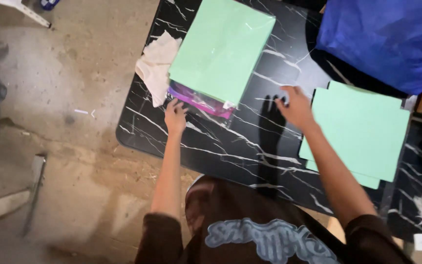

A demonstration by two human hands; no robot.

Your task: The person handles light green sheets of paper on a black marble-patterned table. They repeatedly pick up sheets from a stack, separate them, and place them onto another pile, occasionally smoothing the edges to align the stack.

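Count, left to right: one cream cloth (156, 66) at the table's left edge; one clear plastic packet of coloured paper (221, 46) with a mint-green sheet on top and purple and pink edges (199, 101) showing at its near end; one loose stack of mint-green sheets (360, 132) on the right, at least two sheets by the offset edges; one blue fabric bag (391, 39) at top right. I see two hands, both the person's own.

Left hand (175, 116): fingers bent, tips resting on the near corner of the plastic packet, by the purple edge. It touches rather than grips; nothing is enclosed in it.

Right hand (296, 105): open, fingers spread, palm down over the table just beside the left edge of the loose green stack. I cannot tell whether the fingertips touch the sheets. It holds nothing. Its shadow falls on the tabletop to its left.

The packet lies tilted, overlapping the cloth's right side, well apart from the loose stack.

Surface: black tabletop with white marble veining (230, 146), rounded corner at near left. Room: bare, stained concrete floor (64, 73) to the left. The picture is somewhat blurred.
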